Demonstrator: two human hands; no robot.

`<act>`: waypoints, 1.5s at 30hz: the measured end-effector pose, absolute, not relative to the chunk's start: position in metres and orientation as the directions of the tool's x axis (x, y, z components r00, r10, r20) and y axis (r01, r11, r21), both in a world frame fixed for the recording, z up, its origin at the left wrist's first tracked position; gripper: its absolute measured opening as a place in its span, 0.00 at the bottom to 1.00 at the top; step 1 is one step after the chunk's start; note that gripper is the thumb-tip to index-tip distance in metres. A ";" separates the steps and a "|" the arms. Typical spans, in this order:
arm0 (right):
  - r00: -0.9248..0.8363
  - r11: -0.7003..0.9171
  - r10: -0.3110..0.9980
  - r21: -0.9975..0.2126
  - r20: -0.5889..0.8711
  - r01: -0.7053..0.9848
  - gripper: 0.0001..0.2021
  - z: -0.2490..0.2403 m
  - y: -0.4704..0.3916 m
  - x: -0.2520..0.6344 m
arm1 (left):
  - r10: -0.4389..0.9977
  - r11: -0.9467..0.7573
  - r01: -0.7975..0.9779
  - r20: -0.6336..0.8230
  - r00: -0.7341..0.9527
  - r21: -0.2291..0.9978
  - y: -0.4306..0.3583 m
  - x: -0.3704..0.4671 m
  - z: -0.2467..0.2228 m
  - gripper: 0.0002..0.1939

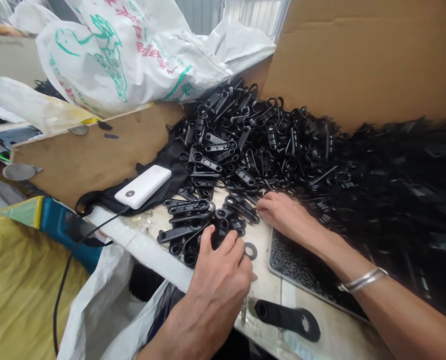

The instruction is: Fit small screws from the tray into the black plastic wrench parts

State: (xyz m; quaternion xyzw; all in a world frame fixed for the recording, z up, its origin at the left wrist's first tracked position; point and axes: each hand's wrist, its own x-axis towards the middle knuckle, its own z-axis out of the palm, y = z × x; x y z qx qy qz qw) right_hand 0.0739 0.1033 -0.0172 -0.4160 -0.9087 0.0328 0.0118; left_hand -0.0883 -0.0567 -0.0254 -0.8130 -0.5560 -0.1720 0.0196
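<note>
My left hand [223, 265] rests over a small group of black plastic link-shaped parts [183, 231], its fingers spread and curved over them and touching some. Further right, my right hand [285, 215] reaches to the front edge of the big pile of similar black parts [245, 145]. Its fingers are bent close together and their tips are partly hidden, so what they pinch cannot be made out. One black part [241, 208] lies just left of those fingertips. A loose black ring [250, 251] lies beside my left hand, and a single black part with an oval hole [288, 319] lies nearer me.
A shallow tray of small dark pieces [298, 260] sits under my right forearm. On the left, a white power bank [143, 186] with a black cable lies on black cloth. Cardboard walls [365, 60] and a white printed sack [132, 55] stand behind the pile.
</note>
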 end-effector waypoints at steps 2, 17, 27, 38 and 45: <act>-0.676 0.671 0.737 -0.118 -0.006 0.732 0.11 -0.019 0.106 0.077 | 0.891 -0.388 0.905 0.321 0.321 0.173 -0.057 -0.090 -0.025 0.12; -0.719 0.564 0.685 -0.535 -0.123 0.629 0.11 0.018 0.137 0.089 | 0.898 -0.390 0.888 0.313 0.309 0.243 -0.065 -0.095 -0.022 0.06; -0.715 0.639 0.698 -0.410 -0.047 0.651 0.07 -0.002 0.119 0.083 | 0.893 -0.385 0.868 0.365 0.263 0.315 -0.067 -0.097 -0.026 0.05; -0.688 0.594 0.723 -0.452 -0.064 0.665 0.09 0.006 0.120 0.093 | 0.882 -0.371 0.854 0.424 0.203 0.363 -0.071 -0.098 -0.024 0.06; -0.720 0.489 0.681 -0.650 -0.133 0.582 0.12 0.037 0.107 0.085 | 0.824 -0.381 0.876 0.537 0.178 0.294 -0.075 -0.104 -0.018 0.09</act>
